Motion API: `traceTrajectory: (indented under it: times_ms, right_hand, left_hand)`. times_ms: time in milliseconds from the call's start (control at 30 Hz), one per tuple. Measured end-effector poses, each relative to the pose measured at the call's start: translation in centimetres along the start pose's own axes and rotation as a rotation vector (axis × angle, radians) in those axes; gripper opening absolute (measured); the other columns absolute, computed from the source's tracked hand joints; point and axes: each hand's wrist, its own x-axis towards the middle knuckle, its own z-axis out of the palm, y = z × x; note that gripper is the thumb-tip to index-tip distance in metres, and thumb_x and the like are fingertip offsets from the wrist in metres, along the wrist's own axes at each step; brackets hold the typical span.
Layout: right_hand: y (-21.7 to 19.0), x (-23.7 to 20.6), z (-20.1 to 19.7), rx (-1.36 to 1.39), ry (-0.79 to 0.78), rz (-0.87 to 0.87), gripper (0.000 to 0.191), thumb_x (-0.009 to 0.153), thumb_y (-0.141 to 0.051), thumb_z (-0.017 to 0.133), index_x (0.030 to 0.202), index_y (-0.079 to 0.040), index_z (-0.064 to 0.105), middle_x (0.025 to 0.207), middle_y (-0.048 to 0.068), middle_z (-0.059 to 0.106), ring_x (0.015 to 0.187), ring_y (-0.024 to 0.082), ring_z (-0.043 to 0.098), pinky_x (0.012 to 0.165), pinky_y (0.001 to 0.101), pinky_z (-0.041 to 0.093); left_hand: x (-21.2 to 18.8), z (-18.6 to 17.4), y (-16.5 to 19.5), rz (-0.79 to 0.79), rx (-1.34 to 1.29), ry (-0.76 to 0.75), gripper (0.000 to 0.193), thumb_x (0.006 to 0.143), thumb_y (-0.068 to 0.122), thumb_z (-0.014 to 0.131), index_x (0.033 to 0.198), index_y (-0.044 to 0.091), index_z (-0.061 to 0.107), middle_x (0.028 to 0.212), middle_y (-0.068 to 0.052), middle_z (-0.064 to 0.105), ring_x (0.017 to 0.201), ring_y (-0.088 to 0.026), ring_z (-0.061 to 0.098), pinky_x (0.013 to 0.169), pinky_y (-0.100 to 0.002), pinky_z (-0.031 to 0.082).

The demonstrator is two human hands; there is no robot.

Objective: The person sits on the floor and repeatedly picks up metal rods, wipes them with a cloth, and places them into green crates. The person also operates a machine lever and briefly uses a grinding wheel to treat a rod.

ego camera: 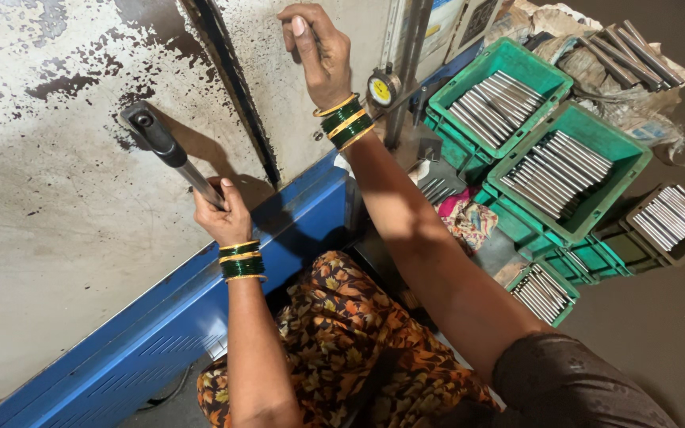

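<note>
Fingers of the left hand (223, 215) wrap tight round a metal lever (176, 158) with a black grip, sticking out from the stained machine panel (57, 206). Right hand (317, 49) is raised higher, fingers curled shut on a thin dark piece against the panel; can't tell what it is. Round dial gauge (383, 89) sits just beside the right wrist. Green and gold bangles on both wrists. Blue machine base (160, 333) runs below the panel. Off to the right, stacked green crates (588, 182) full of metal rods (552, 170), more rods on sacking behind. Crumpled patterned cloth (465, 222) lies near the crates.
</note>
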Motion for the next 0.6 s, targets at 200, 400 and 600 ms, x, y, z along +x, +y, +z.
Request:
traceTrajectory:
  times_ms: [200, 400, 600]
  right_hand:
    - [-0.52, 0.04, -0.33, 0.002, -0.001, 0.004, 0.023, 0.113, -0.023, 0.049, 0.119, -0.009, 0.066, 0.078, 0.001, 0.061, 0.064, 0.006, 0.051, 0.059, 0.0249, 0.042]
    - [-0.71, 0.17, -0.25, -0.001, -0.001, -0.012, 0.022, 0.114, -0.023, 0.049, 0.120, -0.010, 0.066, 0.078, 0.002, 0.061, 0.065, 0.007, 0.052, 0.059, 0.0260, 0.043]
    - [-0.59, 0.42, -0.15, -0.004, -0.008, -0.048, 0.021, 0.114, -0.021, 0.049, 0.121, -0.011, 0.066, 0.076, 0.001, 0.060, 0.063, 0.007, 0.050, 0.057, 0.0254, 0.041]
  left_hand:
    - [-0.19, 0.00, 0.06, 0.007, 0.001, 0.001, 0.013, 0.104, 0.012, 0.065, 0.097, 0.001, 0.061, 0.065, 0.002, 0.050, 0.056, -0.007, 0.042, 0.053, -0.027, 0.034]
    - [-0.19, -0.06, 0.08, -0.005, 0.016, 0.003, 0.015, 0.104, 0.013, 0.066, 0.097, 0.001, 0.061, 0.064, 0.002, 0.050, 0.055, -0.007, 0.042, 0.052, -0.027, 0.033]
    - [-0.04, -0.03, 0.01, -0.009, -0.007, 0.000, 0.015, 0.104, 0.014, 0.065, 0.098, 0.001, 0.060, 0.066, 0.002, 0.052, 0.055, -0.007, 0.043, 0.053, -0.026, 0.035]
